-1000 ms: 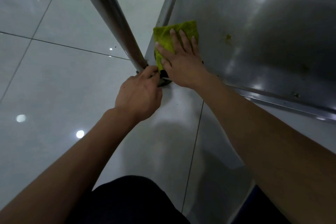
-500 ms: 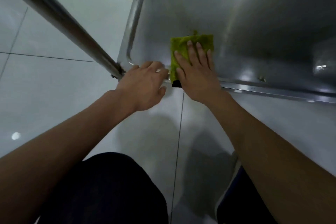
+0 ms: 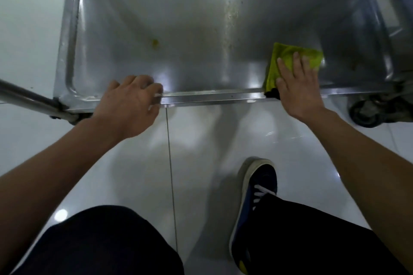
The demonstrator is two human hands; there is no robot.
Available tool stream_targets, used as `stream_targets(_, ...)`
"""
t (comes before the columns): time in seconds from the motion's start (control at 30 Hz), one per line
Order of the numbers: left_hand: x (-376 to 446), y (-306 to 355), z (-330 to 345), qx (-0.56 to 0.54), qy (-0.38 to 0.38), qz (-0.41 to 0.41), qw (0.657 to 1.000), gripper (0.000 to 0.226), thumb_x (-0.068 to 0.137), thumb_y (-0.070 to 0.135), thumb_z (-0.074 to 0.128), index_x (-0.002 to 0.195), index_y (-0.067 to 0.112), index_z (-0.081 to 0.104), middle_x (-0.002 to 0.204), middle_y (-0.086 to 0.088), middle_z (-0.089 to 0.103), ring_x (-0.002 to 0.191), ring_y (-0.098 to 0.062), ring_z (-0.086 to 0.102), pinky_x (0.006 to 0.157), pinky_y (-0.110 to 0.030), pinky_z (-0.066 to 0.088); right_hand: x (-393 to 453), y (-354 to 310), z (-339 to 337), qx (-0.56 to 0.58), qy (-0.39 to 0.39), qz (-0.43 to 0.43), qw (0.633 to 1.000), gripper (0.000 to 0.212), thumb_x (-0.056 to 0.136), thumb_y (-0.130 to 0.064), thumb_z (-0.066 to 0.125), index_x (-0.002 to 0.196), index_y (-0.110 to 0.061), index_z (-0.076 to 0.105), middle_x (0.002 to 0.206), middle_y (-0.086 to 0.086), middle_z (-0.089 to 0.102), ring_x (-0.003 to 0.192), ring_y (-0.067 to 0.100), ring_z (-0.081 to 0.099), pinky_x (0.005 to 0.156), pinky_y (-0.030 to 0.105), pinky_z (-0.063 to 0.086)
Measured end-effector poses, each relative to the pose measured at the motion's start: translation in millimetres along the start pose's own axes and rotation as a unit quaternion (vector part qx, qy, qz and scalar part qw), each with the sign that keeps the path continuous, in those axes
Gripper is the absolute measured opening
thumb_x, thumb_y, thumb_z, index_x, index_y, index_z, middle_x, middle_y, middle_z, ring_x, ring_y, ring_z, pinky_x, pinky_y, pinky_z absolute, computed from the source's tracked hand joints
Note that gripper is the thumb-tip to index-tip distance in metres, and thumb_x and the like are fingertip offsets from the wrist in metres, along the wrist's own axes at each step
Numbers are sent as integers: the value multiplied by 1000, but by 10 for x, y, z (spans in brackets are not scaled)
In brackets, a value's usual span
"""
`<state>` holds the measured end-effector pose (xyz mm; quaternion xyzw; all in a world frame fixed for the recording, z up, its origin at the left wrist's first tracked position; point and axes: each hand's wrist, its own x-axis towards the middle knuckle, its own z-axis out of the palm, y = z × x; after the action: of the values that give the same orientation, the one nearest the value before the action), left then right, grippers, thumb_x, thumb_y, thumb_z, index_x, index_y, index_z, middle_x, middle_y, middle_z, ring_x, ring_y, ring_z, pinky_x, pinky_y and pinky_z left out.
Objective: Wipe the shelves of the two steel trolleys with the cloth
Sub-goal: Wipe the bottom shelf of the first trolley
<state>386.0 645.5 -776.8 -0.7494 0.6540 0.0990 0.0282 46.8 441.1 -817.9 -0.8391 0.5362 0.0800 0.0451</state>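
Knees and a shoe (image 3: 257, 196) sit nearest me on the tile floor (image 3: 134, 163), so I judge the crouch is there to put both arms level with this low shelf (image 3: 190, 29). My left hand (image 3: 129, 105) curls its fingers over the shelf's near rim (image 3: 212, 97), close to the left corner where the post (image 3: 26, 98) comes in; I take that grasp as a brace, steadying me and holding the wheeled trolley against the push of the wipe. A caster (image 3: 366, 114) shows under the right corner. My right hand (image 3: 297, 87) lies flat with fingers straight and spread, palm over the rim, pressing the cloth (image 3: 290, 56) down onto the steel near the shelf's right end. Flat fingers spread the pressure across the pad, I think.

The cloth is folded into a rough rectangle; its long axis runs from the near rim toward the back of the shelf, tipped slightly right, with a dark corner hanging at the rim. The shelf's long axis runs left to right. Farther in, a yellow spot (image 3: 154, 43) and a pale streak (image 3: 230, 13) lie unwiped, both left of the cloth.
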Motion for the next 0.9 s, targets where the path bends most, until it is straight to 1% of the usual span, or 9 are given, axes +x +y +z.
stream_targets(0.17, -6, -177, 19, 0, 6, -51, 999, 31, 92, 37, 58, 120, 26, 62, 135, -6, 56, 117, -39, 54, 94, -53, 41, 58, -124, 47, -1, 11, 10, 1000, 56, 108, -36, 26, 161, -26, 11, 168, 14, 0, 154, 35, -3, 123, 55, -2)
stream_targets(0.37, -13, -220, 29, -10, 28, -47, 998, 29, 97, 41, 49, 112, 24, 66, 131, -5, 59, 109, -38, 59, 89, -51, 42, 168, -737, 30, -7, 24, -28, 999, 58, 106, -38, 26, 161, -27, 11, 168, 16, -1, 154, 36, -3, 123, 56, -1)
stream_targets(0.43, -50, -270, 34, -18, 36, -37, 999, 32, 97, 42, 47, 114, 22, 65, 132, -3, 58, 113, -35, 58, 89, -50, 41, 234, -1044, 30, 0, 22, -46, 999, 58, 106, -40, 24, 161, -29, 8, 168, 14, -5, 154, 34, -6, 122, 55, -5)
stream_targets(0.5, -104, -362, 50, -22, 46, -36, 998, 32, 97, 42, 49, 116, 21, 65, 134, -3, 55, 123, -31, 52, 92, -50, 40, 292, -1347, 31, 0, 25, -61, 998, 58, 106, -41, 23, 161, -30, 7, 168, 14, -8, 154, 33, -8, 123, 54, -7)
stream_targets(0.6, -183, -547, 66, -23, 58, -67, 996, 28, 96, 41, 54, 113, 22, 65, 139, -7, 51, 132, -31, 44, 98, -55, 39, 363, -1770, 27, 8, 30, -92, 995, 59, 106, -42, 22, 161, -30, 8, 168, 14, -8, 154, 34, -9, 123, 56, -6)
stream_targets(0.67, -207, -653, 70, -22, 63, -86, 994, 23, 95, 40, 53, 106, 24, 64, 135, -6, 54, 129, -30, 47, 98, -54, 41, 396, -2032, 33, 9, 40, -113, 993, 59, 105, -42, 24, 161, -30, 12, 168, 15, -5, 154, 36, -6, 122, 57, -5)
stream_targets(0.77, -214, -761, 54, -8, 60, -111, 992, 23, 96, 39, 48, 101, 26, 65, 120, -1, 60, 116, -27, 53, 93, -48, 43, 447, -2417, 39, 16, 39, -144, 989, 59, 104, -42, 25, 160, -30, 14, 168, 15, -4, 154, 36, -5, 122, 59, -4)
stream_targets(0.83, -239, -802, 48, 6, 54, -116, 992, 23, 98, 37, 45, 98, 27, 66, 107, 3, 60, 106, -24, 56, 88, -45, 42, 478, -2654, 53, 16, 45, -165, 985, 59, 103, -43, 26, 160, -29, 15, 168, 15, -3, 154, 37, -4, 121, 60, -5)
stream_targets(0.9, -290, -832, 67, 31, 48, -110, 992, 22, 98, 34, 42, 97, 26, 62, 104, 6, 58, 104, -23, 56, 85, -45, 40, 510, -2876, 65, 18, 48, -183, 982, 60, 102, -44, 26, 160, -30, 16, 168, 15, -3, 154, 36, -4, 121, 59, -6)
